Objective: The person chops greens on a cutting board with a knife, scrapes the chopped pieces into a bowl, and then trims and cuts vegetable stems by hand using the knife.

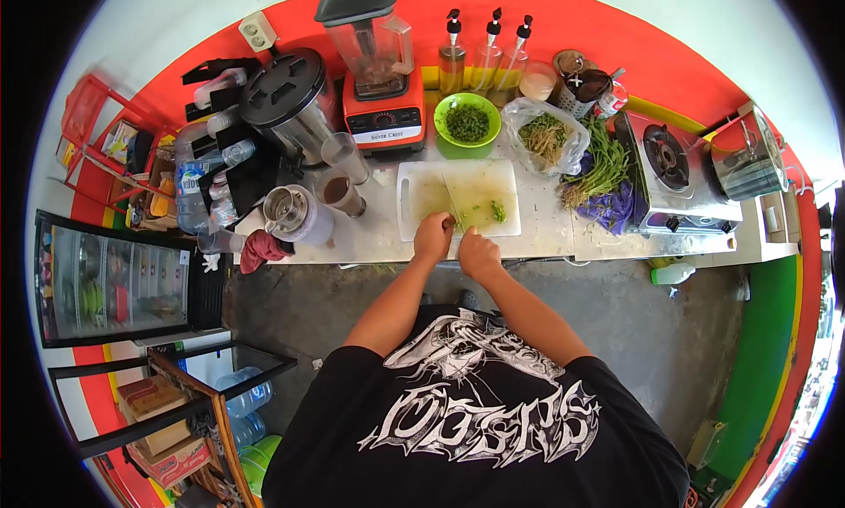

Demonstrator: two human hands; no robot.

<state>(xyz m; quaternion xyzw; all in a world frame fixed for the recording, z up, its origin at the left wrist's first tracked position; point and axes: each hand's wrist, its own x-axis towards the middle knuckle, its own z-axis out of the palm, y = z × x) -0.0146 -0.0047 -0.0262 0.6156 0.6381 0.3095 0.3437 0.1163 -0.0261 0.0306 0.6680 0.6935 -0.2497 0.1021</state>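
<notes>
A pale, smudged surface (378, 226) carries a white cutting board (497, 175) near its front edge. Behind the board stand a green bowl (495, 122), three pump bottles (486, 66) and – to its back left – a red-based blender (385, 119). Left of the board are two cups (339, 194) and a metal-topped jug (308, 222); right of it, a clear plastic bag (575, 147) and leafy greens (607, 160).

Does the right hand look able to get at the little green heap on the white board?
Probably yes: the green heap lies on the white board just beyond the right hand, with nothing standing between. The hand seems busy with the knife, though.
</notes>
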